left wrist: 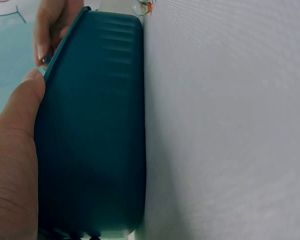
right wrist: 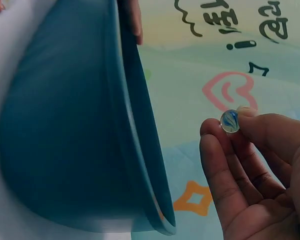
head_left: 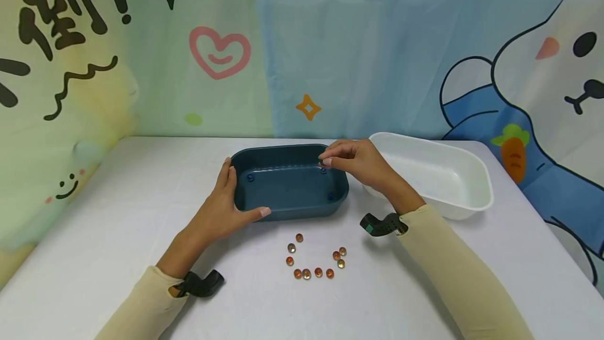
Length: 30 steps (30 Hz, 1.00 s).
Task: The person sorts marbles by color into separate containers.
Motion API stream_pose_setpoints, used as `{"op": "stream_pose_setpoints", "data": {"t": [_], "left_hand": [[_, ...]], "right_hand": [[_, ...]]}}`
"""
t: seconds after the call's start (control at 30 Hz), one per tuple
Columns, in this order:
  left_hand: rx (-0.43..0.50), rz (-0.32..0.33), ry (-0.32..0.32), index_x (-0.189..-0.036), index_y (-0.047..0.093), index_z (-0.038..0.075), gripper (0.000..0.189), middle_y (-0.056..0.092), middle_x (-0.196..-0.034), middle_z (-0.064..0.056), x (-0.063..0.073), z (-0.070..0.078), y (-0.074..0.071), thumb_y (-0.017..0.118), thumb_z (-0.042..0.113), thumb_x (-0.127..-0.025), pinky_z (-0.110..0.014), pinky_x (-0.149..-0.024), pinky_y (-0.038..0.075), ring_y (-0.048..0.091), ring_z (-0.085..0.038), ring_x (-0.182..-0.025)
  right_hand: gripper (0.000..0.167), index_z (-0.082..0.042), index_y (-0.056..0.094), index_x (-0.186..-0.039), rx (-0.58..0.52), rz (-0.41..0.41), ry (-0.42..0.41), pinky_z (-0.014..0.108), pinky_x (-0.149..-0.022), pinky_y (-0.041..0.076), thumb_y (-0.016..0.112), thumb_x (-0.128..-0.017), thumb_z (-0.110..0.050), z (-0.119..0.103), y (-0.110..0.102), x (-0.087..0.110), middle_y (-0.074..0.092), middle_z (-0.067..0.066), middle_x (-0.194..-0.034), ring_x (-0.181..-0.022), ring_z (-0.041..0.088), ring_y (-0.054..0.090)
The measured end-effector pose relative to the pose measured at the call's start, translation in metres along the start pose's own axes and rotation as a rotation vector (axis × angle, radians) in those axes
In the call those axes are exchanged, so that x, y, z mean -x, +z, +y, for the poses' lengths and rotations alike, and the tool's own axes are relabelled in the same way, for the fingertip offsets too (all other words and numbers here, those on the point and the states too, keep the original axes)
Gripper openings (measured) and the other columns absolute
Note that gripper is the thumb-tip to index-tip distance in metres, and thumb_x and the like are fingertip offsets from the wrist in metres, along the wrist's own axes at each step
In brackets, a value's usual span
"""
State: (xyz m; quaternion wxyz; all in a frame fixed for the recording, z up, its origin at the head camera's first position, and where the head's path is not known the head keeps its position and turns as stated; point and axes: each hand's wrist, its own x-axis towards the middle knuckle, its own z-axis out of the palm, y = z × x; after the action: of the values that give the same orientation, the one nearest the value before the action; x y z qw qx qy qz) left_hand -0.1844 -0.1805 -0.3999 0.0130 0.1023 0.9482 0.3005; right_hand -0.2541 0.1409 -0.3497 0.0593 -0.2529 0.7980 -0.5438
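Marble [right wrist: 230, 121] in right hand [head_left: 365, 164]; between fingertips [right wrist: 210, 127]

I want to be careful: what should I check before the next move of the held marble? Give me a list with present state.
1. Right hand pinches the held marble: ok.
2. Left hand holds the blue tub at its left end: ok.
3. Blue tub stands upright on the table: ok.
4. Held marble apart from the rim: ok, a gap shows in the right wrist view.
5. Orange marbles apart from both hands: ok.
6. Firmness of the right grip: cannot tell.
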Motion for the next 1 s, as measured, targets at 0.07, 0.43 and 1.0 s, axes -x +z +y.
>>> {"op": "stream_pose_setpoints", "data": {"t": [0.07, 0.43, 1.0], "left_hand": [[0.005, 0.001, 0.001, -0.154, 0.000, 0.001, 0.128, -0.019, -0.160, 0.003, 0.000, 0.000, 0.000, 0.062, 0.078, -0.073, -0.055, -0.108, 0.028, 0.009, -0.032, -0.146], [0.005, 0.006, 0.005, -0.154, 0.000, 0.002, 0.127, -0.017, -0.160, 0.000, 0.001, 0.001, -0.002, 0.063, 0.077, -0.073, -0.054, -0.109, 0.028, 0.010, -0.031, -0.146], [0.013, 0.003, 0.005, -0.155, 0.000, 0.002, 0.128, -0.017, -0.160, 0.000, -0.001, -0.001, -0.001, 0.062, 0.078, -0.073, -0.054, -0.109, 0.028, 0.010, -0.031, -0.146]], "right_hand": [[0.020, 0.000, 0.073, -0.110, 0.017, -0.004, 0.039, 0.032, -0.085, 0.052, 0.063, -0.096, -0.011, 0.001, 0.000, -0.006, 0.063, 0.009, -0.112, -0.097, 0.020, 0.065], [0.025, 0.003, 0.069, -0.116, -0.005, -0.049, 0.144, 0.036, -0.094, 0.049, 0.061, -0.097, -0.012, 0.000, -0.006, -0.031, 0.066, 0.011, -0.114, -0.102, 0.020, 0.067], [0.027, 0.007, 0.067, -0.117, -0.060, -0.117, 0.311, 0.035, -0.094, 0.048, 0.062, -0.096, -0.010, 0.017, -0.001, -0.061, 0.065, 0.017, -0.120, -0.104, 0.024, 0.066]]}}
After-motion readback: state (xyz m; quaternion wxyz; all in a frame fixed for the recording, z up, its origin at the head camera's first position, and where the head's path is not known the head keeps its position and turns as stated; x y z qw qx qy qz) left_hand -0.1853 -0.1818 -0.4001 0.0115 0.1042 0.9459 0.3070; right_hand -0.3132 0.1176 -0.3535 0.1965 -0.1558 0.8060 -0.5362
